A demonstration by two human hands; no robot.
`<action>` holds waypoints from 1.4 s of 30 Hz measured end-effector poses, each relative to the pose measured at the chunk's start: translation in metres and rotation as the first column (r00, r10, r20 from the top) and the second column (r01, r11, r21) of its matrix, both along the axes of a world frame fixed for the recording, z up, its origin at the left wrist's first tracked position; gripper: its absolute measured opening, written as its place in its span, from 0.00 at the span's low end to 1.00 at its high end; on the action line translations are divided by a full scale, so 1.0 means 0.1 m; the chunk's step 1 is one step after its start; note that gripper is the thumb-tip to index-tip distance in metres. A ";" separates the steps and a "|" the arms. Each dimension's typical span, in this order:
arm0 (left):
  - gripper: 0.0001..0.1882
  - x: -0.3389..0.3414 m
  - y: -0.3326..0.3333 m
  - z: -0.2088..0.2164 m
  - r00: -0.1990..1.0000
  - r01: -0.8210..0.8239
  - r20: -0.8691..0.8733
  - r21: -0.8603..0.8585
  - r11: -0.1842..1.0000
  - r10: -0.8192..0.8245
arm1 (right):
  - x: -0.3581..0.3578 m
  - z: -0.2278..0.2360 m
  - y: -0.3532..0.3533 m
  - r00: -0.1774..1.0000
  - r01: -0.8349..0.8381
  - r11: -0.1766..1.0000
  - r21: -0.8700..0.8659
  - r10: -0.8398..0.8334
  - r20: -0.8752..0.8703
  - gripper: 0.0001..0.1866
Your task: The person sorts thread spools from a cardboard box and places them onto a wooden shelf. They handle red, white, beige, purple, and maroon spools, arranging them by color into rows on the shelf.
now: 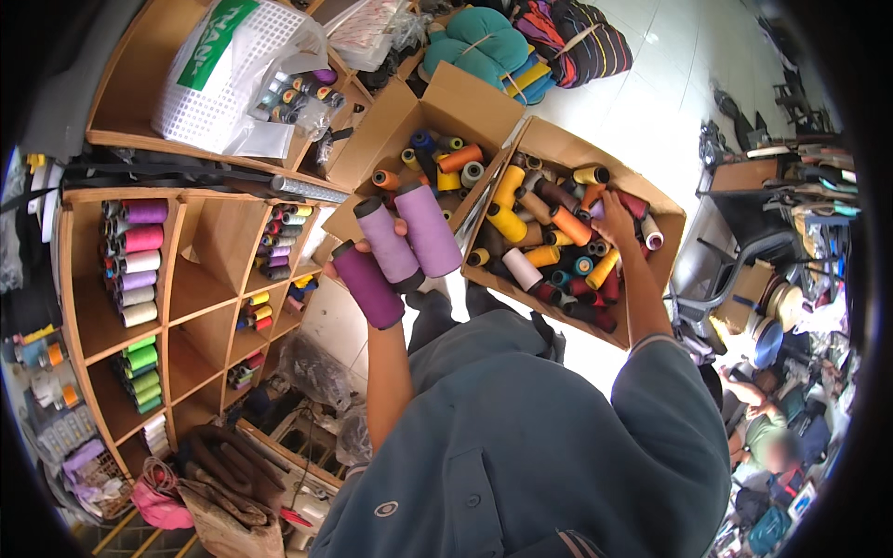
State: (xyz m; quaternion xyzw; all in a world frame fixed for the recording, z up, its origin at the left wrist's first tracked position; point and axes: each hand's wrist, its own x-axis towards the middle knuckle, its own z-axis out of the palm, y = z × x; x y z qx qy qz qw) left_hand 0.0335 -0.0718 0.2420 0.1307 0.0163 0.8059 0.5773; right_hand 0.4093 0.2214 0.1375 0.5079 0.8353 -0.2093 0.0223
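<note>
My left hand [364, 248] is closed around three thread spools, held up beside the cardboard boxes. One is a dark purple spool [368, 286], another a lilac spool [388, 244], and the third a larger lilac spool [429, 230]. Most of the palm is hidden behind them. Inside the right cardboard box [651, 185], my right hand [615, 222] reaches down with bent fingers on a small lilac spool [596, 209], which shows only in part. Yellow, orange, brown, red and teal spools lie jumbled around it, among them a yellow spool [507, 223] and a pale pink spool [523, 268].
Left of it stands another open cardboard box [377, 139] with more spools. A wooden shelf [172, 270] holds rows of coloured spools at left. A white basket [219, 88] sits above it. Tied fabric bundles [476, 45] lie on the far floor; a person [767, 437] is at lower right.
</note>
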 end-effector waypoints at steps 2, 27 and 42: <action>0.33 -0.04 0.06 0.09 0.999 0.028 -0.029 0.063 0.998 -0.026 | 0.00 0.16 -0.09 0.998 0.025 0.997 0.068 -0.021 -0.060 0.31; 0.39 -0.26 -1.09 0.14 0.951 -0.241 -0.170 0.107 0.965 0.257 | -2.68 1.61 -1.54 0.292 -0.768 0.215 -0.603 -0.721 -0.628 0.26; 0.40 -0.81 -3.14 0.10 0.852 -0.456 -0.198 0.177 0.872 0.485 | -3.84 1.82 -3.26 0.478 -0.747 0.207 -0.631 -0.492 -0.727 0.20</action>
